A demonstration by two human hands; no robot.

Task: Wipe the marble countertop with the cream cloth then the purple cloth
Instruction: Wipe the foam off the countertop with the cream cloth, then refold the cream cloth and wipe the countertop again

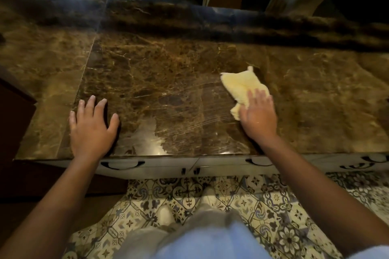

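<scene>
Marble countertop (pixel 179 94): hard, glossy, prob slick where streaked just left of the grip. Cream cloth (pixel 242 84): soft, light, bunches easily, so best pressed flat at its middle, not pinched at an edge. Right hand (pixel 257 114) lies flat w/ straight fingers on cloth's near end, rest sticks out beyond fingertips. Left hand (pixel 91 124) spread flat on the marble, holds nothing. Purple cloth not in view, cloth under the palm hidden

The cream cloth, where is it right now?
The cream cloth lies on the marble countertop, right of centre, pressed flat under the right hand.
</scene>
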